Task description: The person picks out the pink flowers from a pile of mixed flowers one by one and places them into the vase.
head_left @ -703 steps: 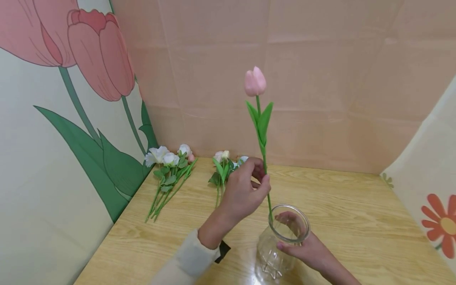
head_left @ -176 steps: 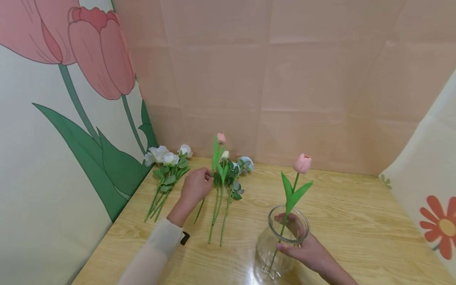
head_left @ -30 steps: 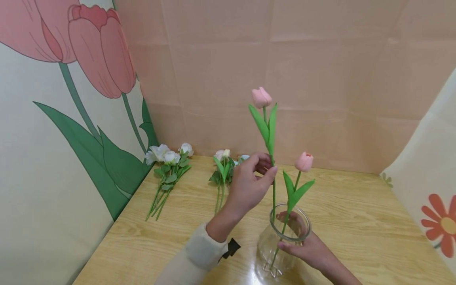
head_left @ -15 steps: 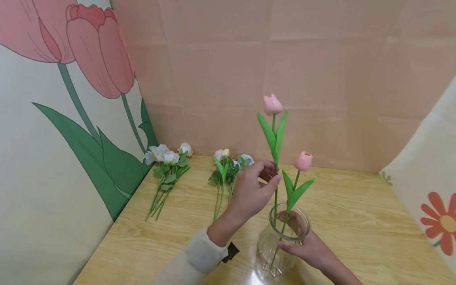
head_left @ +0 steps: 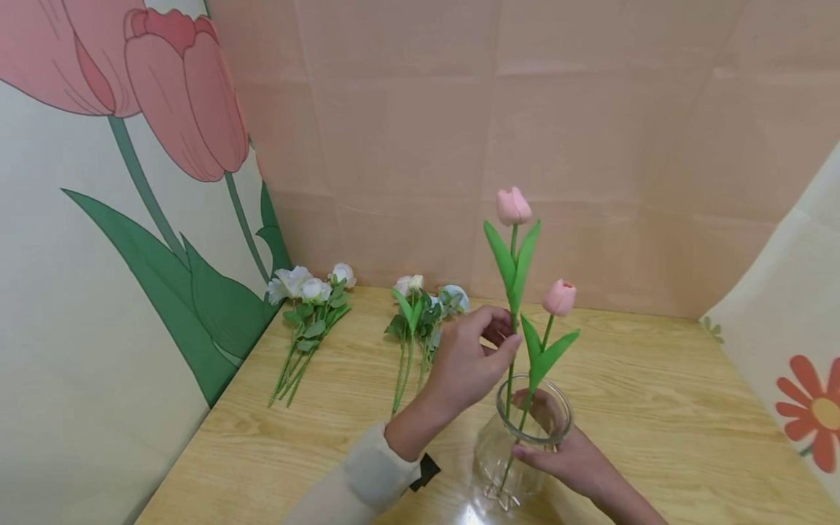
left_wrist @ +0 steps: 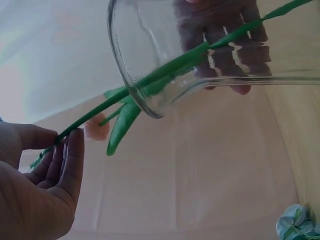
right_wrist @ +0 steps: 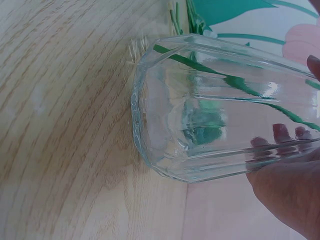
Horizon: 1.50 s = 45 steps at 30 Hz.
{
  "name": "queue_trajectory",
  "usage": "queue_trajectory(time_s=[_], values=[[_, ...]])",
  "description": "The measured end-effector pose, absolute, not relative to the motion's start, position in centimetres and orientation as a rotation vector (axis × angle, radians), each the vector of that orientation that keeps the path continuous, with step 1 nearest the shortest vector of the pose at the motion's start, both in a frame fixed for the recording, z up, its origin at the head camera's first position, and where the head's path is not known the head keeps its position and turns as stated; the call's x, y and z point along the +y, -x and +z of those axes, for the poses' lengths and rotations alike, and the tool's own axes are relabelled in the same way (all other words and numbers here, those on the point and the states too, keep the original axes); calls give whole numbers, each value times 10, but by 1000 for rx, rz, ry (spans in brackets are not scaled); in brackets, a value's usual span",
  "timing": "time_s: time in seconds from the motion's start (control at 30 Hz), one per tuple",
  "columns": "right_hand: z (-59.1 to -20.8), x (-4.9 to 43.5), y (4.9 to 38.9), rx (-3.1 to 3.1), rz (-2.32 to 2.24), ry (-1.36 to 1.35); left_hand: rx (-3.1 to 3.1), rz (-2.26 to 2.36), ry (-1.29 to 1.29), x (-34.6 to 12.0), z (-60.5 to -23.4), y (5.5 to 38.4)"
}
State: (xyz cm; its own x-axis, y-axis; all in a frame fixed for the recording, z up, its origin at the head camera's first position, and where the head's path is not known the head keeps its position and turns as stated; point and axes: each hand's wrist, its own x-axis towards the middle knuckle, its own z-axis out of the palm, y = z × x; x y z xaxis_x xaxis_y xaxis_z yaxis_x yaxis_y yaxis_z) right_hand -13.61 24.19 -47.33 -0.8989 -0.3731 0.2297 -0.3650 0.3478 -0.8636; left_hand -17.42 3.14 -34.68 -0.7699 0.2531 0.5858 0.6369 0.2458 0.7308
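Observation:
My left hand [head_left: 469,361] pinches the stem of a pink tulip [head_left: 514,207] between thumb and fingertips. This tulip stands nearly upright, its lower stem inside the mouth of a clear glass vase [head_left: 488,456]. In the left wrist view the pinched green stem [left_wrist: 95,111] passes the vase rim. A second pink tulip [head_left: 559,298] leans in the vase, its leaves above the rim. My right hand [head_left: 571,459] grips the vase neck, thumb in front and fingers behind the glass. From the right wrist view, the faceted vase base [right_wrist: 142,110] is at the wooden tabletop, with a green stem inside.
White flowers [head_left: 315,290] on green stems lie at the table's back left. Beside them is a second bunch [head_left: 410,310] with cream and pale blue blooms, partly behind my left hand. A pinkish backdrop [head_left: 590,146] rises behind the wooden table [head_left: 656,408].
Earlier, my left hand reached to the bunches and took the second tulip, the first standing in the vase. Over the last second hand and tulip have lowered, the stem sinking into the vase.

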Motion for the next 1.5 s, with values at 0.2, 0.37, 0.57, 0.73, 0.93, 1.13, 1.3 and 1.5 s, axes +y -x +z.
queue_trajectory(time_s=[0.2,0.37,0.57,0.73,0.93,1.13,1.3,1.5], values=[[-474,242,136,2586,-1649,723,-2215,-1550,809,32,-350,172],[-473,242,135,2585,-1642,720,-2219,-1551,829,32,-354,171],[-472,242,135,2577,-1637,699,-2220,-1537,860,33,-358,169],[-471,242,135,2568,-1644,696,-2241,-1524,876,32,-361,168],[-472,241,135,2555,-1637,659,-2282,-1468,927,30,-366,168],[-472,241,135,2502,-1663,618,-2323,-1406,1015,29,-371,169],[-472,241,135,2509,-1650,620,-2327,-1392,1064,28,-373,169],[-472,242,137,2515,-1651,644,-2344,-1368,1109,27,-375,168]])
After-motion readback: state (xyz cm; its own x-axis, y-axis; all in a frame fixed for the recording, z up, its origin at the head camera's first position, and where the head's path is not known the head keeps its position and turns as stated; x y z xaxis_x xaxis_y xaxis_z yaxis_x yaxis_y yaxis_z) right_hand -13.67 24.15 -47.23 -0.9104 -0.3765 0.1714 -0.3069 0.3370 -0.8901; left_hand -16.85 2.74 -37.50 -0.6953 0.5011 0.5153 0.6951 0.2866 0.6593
